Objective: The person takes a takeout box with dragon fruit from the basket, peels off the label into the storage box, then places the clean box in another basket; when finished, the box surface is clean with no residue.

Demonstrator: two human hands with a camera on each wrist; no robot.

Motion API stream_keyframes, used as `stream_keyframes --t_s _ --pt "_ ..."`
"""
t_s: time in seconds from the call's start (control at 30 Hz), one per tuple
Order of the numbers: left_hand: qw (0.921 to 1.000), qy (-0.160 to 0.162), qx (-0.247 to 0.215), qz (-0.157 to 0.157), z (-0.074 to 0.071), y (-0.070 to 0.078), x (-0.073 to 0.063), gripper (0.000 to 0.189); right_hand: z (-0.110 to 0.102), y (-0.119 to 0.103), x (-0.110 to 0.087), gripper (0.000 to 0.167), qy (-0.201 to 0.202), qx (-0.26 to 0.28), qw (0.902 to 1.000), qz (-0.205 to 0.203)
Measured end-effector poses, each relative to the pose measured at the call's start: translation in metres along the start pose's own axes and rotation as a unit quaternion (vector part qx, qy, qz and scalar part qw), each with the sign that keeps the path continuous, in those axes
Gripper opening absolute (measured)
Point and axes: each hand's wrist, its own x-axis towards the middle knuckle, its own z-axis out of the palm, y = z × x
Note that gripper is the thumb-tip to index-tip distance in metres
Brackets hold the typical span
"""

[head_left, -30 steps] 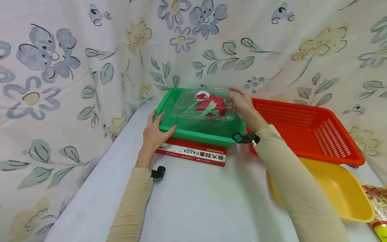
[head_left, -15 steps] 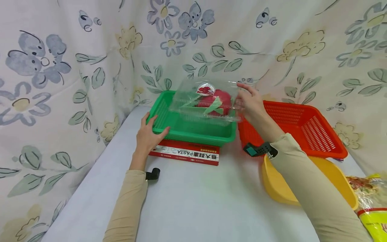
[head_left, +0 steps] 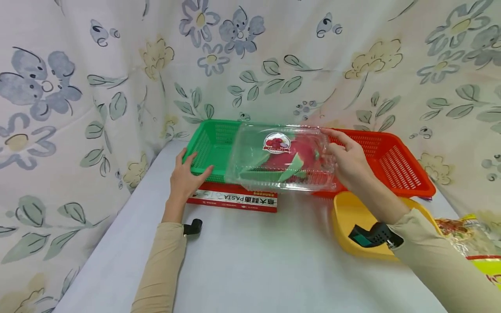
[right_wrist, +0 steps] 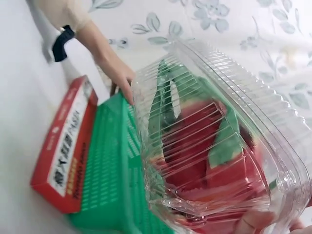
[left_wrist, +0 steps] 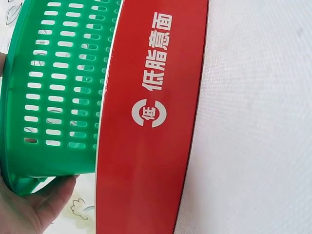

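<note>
Dragon fruit [head_left: 305,152], pink with green scales, sits inside a clear plastic clamshell [head_left: 248,148] held up off the baskets, its round red-and-white label [head_left: 277,143] facing the head camera. A second ago the clamshell was over the middle and back of the green basket [head_left: 217,145]; now it has come nearer the camera and further right, so that in the head view it covers the green basket's right part and near rim and overlaps the left end of the red basket [head_left: 407,156], while more of the green basket's bottom is uncovered. Of the two hands, the right hand [head_left: 350,156] pinches the clamshell at its right end, fingertips showing against the plastic in the right wrist view. The left hand [head_left: 184,178] grips the same near left corner of the green basket as before, thumb and fingers spread wide around it. A red pasta box [head_left: 235,201] lies on the white worktop [head_left: 274,256], just in front of the green basket; the left wrist view shows white characters on its side. Right of these, a yellow basin [head_left: 348,217] stands near the red basket, partly behind the right forearm, with a printed food bag [head_left: 469,237] beyond it.
</note>
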Motion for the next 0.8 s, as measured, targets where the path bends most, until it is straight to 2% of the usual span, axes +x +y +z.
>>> stream_keyframes --t_s 0.27,0.43,0.67,0.8 --pt "1.0 -0.001 -0.001 -0.008 0.0 0.002 -0.001 0.077 -0.014 0.022 -0.05 0.05 -0.018 -0.077 0.9968 -0.005" --pt "1.0 0.0 -0.001 0.0 0.002 0.003 -0.001 0.077 -0.016 0.042 -0.076 0.048 -0.016 -0.086 0.996 -0.02" --pt "0.9999 0.009 -0.005 0.005 0.001 0.004 -0.002 0.078 -0.015 0.071 -0.092 0.047 0.008 -0.124 0.9919 -0.029" --pt "0.9999 0.006 -0.005 0.007 0.001 0.004 -0.002 0.079 -0.014 0.088 -0.097 0.047 0.011 -0.121 0.9923 -0.024"
